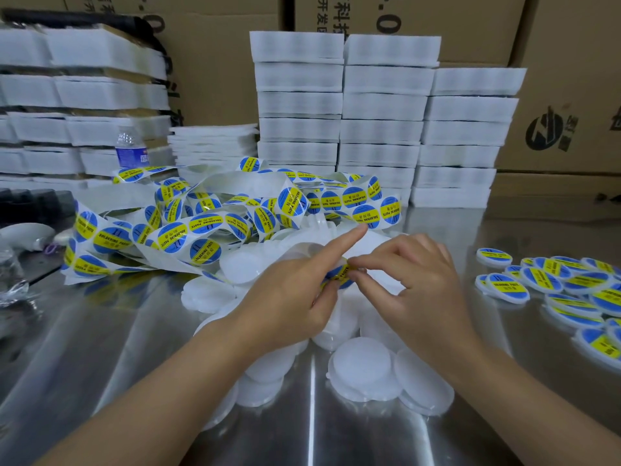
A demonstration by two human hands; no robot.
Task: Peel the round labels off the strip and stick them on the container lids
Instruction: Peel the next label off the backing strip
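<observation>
Unlabelled lids (361,368) at six o'clock, labelled lids (508,286) at three: partway. Left grip (292,294), right grip (415,280) pinching one label (338,276).

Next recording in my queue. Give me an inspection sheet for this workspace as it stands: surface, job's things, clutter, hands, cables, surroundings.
Surface: steel table, shiny and reflective.
Job's things: label strip tangled at centre-left; blank lids heaped in front of the person; labelled lids piled at right.
Clutter: water bottle behind the strip; crumpled clear plastic at the left edge.
Hands: left hand and right hand both pinch one label above the blank lids; left index finger straight.
Cables: nothing seen.
Surroundings: foam stacks behind the strip; cardboard boxes at the back.
</observation>
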